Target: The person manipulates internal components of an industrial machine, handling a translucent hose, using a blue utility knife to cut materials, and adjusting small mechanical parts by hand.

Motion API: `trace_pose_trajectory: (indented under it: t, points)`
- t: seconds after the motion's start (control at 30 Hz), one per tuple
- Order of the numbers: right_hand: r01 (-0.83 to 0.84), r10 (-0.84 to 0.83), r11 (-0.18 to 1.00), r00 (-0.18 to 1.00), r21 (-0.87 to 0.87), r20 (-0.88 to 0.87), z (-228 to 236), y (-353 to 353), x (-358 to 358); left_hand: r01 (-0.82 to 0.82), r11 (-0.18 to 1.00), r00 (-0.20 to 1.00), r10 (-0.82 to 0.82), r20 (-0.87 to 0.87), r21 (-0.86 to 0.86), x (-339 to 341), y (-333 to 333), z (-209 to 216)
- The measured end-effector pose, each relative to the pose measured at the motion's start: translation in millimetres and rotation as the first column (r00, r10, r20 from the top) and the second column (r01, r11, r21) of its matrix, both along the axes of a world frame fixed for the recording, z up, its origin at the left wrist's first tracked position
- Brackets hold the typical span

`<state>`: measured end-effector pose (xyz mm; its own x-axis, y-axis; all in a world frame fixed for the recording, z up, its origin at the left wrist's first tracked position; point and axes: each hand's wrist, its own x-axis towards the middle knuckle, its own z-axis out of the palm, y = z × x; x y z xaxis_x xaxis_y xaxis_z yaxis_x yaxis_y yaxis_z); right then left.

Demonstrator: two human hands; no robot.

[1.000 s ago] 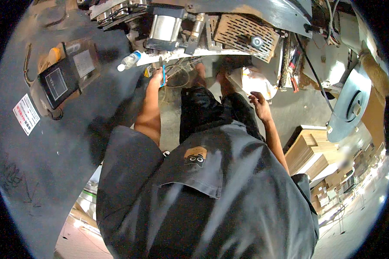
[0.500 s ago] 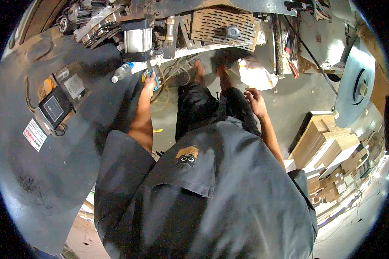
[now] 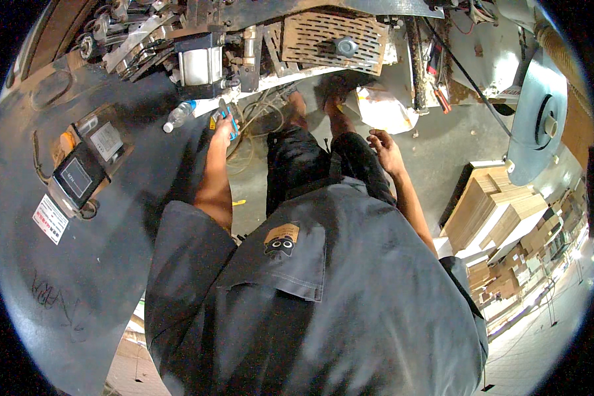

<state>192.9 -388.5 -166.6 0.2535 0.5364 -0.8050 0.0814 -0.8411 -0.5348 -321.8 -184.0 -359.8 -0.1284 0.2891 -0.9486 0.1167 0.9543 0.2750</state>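
My left hand [image 3: 222, 127] is closed round a blue-handled tool [image 3: 234, 128] with a flat grey blade pointing away from me; its exact kind is hard to make out. Just left of that hand, a clear plastic bottle [image 3: 178, 117] with a blue label lies on its side by the machine's edge. A cylinder with a pale metal body [image 3: 200, 66] sits beyond the blade. My right hand [image 3: 387, 150] hangs beside my right thigh, fingers loosely bent and apart, with nothing visible in them. Closest to it is a crumpled white sheet or bag [image 3: 386, 110] on the floor.
A dark machine panel [image 3: 105, 264] with a control box [image 3: 79, 173] fills the left. A slotted rusty metal plate [image 3: 333, 41] with a knob spans the front. Loose hoses [image 3: 261, 119] lie near my feet. Stacked boards [image 3: 495, 204] and a pale round-holed panel [image 3: 541, 119] stand right.
The view has shifted slightly, so the machine and bottle appear a little further left. My left hand keeps hold of the blue-handled tool, its blade now tilted more leftward. My right hand stays empty.
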Motion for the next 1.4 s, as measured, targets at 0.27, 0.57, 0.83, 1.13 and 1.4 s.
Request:
trace_pose_trajectory:
  t: [0.27,0.57,0.83,1.13,1.4]
  points:
    - [0.008,-0.008,1.0,1.0,-0.005,0.008,8.9,2.4,-1.4,0.039,0.989,0.993,-0.055,-0.104,-0.145,9.3,13.9,-8.6]
    - [0.023,-0.023,0.999,1.0,-0.026,0.013,0.1,-10.5,-3.6,0.118,0.954,0.977,-0.161,-0.137,-0.275,15.0,24.8,-7.1]
    - [0.036,-0.036,0.999,0.999,0.015,0.029,-7.5,-28.0,-6.7,0.179,0.911,0.959,-0.246,-0.142,-0.371,12.8,41.4,-1.0]
    - [-0.034,0.04,0.998,0.992,-0.055,0.12,36.3,-12.4,-0.9,0.351,0.903,0.934,-0.356,0.026,-0.247,-14.7,103.0,3.5]
    - [0.194,-0.176,0.979,0.957,-0.059,0.232,34.2,-59.9,-11.9,0.461,0.88,0.881,-0.469,-0.059,-0.115,51.9,95.8,-4.8]
